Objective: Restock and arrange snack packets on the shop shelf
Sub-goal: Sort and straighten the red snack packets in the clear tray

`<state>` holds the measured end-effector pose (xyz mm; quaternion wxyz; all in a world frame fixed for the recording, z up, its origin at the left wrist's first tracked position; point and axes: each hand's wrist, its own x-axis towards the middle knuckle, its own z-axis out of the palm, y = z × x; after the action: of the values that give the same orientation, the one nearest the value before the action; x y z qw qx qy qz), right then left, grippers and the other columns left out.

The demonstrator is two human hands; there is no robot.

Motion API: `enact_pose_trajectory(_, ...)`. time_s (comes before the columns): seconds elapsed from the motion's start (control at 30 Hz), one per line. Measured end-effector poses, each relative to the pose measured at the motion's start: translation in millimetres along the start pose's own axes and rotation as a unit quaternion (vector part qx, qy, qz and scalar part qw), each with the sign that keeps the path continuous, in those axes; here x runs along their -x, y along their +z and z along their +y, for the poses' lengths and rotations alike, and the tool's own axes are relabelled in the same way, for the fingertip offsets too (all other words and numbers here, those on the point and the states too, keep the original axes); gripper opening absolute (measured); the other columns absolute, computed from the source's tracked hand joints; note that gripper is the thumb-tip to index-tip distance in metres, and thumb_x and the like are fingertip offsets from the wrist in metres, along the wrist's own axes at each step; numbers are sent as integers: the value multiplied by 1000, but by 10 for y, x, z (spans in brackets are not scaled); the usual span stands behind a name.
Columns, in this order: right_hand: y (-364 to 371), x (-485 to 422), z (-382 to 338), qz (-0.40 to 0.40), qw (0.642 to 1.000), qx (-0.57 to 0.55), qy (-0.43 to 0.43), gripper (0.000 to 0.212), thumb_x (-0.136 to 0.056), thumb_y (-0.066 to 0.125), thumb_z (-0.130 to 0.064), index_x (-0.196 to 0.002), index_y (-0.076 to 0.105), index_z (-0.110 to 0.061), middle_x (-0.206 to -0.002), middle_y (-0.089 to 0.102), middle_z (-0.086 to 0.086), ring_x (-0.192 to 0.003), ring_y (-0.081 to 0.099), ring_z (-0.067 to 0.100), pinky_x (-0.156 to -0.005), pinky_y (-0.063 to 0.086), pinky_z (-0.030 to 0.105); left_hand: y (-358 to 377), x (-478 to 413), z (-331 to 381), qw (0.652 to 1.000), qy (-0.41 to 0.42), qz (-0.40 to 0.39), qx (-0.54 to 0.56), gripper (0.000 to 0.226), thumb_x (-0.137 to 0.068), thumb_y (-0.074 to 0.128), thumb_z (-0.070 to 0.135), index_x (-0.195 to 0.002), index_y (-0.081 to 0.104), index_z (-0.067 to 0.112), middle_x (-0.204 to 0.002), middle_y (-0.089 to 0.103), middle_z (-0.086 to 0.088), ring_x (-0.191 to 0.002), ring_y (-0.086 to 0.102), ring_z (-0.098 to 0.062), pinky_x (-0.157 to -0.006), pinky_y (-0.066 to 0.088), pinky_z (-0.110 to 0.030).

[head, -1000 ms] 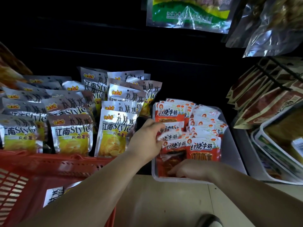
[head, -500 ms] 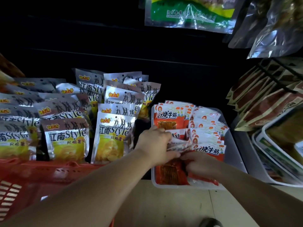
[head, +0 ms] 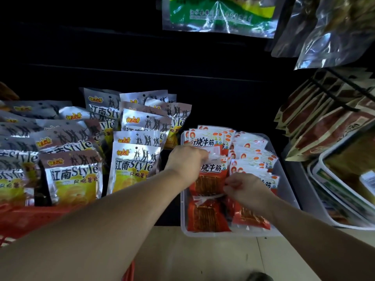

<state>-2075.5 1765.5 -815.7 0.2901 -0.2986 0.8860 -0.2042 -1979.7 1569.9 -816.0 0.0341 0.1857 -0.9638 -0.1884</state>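
We look down on a dark shop shelf [head: 101, 57], its back lost in shadow. Rows of silver crisp packets [head: 134, 169] stand across its left half, the leftmost cut off by the frame. Just beside them on the right, a clear plastic tray [head: 288, 179] at the shelf's front edge holds the red packets [head: 209, 218], some upright at the back and others lying flat at the front. A red basket [head: 24, 218] crosses the lower left corner, largely hidden behind our left forearm. Brown packets [head: 324, 134] hang on a rack at the right, and a green packet [head: 219, 15] hangs overhead with its top cut off.

Our left hand [head: 186, 161] reaches into the tray, fingers curled over the clear top edge of an upright red packet [head: 211, 177]; the fingertips are blurred. Our right hand [head: 247, 187] pinches that packet's right edge between thumb and fingers and covers the packets beneath it. The upright red packet stands mid-tray, behind the flat ones. A dark shoe tip [head: 257, 277] barely shows at the bottom edge, on the pale floor [head: 192, 258].
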Motion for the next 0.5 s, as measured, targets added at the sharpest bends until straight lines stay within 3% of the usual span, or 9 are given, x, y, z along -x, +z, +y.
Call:
enact_pose_trajectory(0.1,118,-81,-57,-77,997,-4,23,44,-98,58,-10,-134,65,-34,-128,62,-6,-112,63,15,-86,51,19,-137,-135,22,999,32,-4,-29,35,-95,60,5,-113,72,31,-105,60,-5,-111,58,-28,-73,36,-29)
enact_pose_trajectory(0.17,152,-145,-65,-103,992,-51,47,59,-96,51,0,-139,60,-39,-141,56,-2,-117,60,18,-83,52,19,-179,-214,36,997,52,-3,-52,30,-94,61,4,-111,70,28,-96,53,-2,-107,56,-27,-73,34,-30)
enact_pose_trajectory(0.23,164,-205,-83,-116,989,-70,65,65,-95,49,3,-142,57,-41,-149,51,2,-115,59,19,-75,50,18,-179,-239,20,996,60,7,-58,29,-95,61,6,-111,69,28,-88,41,3,-99,53,-25,-72,33,-31)
enact_pose_trajectory(0.3,191,-225,-113,-135,986,-54,76,66,-98,50,-1,-150,49,-43,-154,46,4,-117,57,20,-79,49,19,-143,-229,-9,996,57,17,-65,31,-94,61,5,-116,69,26,-87,46,3,-104,54,-26,-73,34,-33)
enact_pose_trajectory(0.37,231,-227,-116,-140,987,-40,69,66,-100,50,-4,-155,43,-41,-153,46,6,-115,57,19,-81,47,18,-80,-204,-26,995,51,21,-77,41,-90,63,4,-127,65,23,-103,61,-1,-115,53,-26,-85,42,-37)
enact_pose_trajectory(0.43,261,-228,-113,-150,985,-51,71,67,-100,49,-1,-156,41,-35,-147,49,6,-99,57,12,-70,45,13,-21,-186,-13,993,55,50,-89,59,-83,70,4,-138,56,23,-123,57,-1,-122,48,-25,-99,39,-39)
enact_pose_trajectory(0.5,236,-244,-120,-154,983,-60,77,69,-98,48,4,-156,42,-33,-143,51,6,-93,57,9,-71,48,17,-16,-151,9,987,64,101,-103,69,-71,78,3,-133,54,22,-122,52,-1,-118,47,-25,-96,39,-38)
